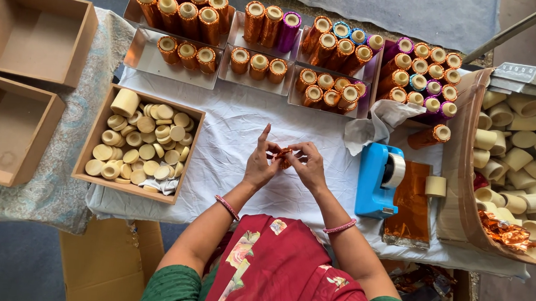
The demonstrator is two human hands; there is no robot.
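Cardboard box [97,133] of cream discs [143,142], hands pinching foil [284,156]

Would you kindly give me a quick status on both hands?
Left hand and right hand together pinching small orange foil-wrapped piece over white cloth. Blue tape dispenser beside right hand. Nothing obstructing.

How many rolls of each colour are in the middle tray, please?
Orange rolls: 5
Purple roll: 1
Total: 6
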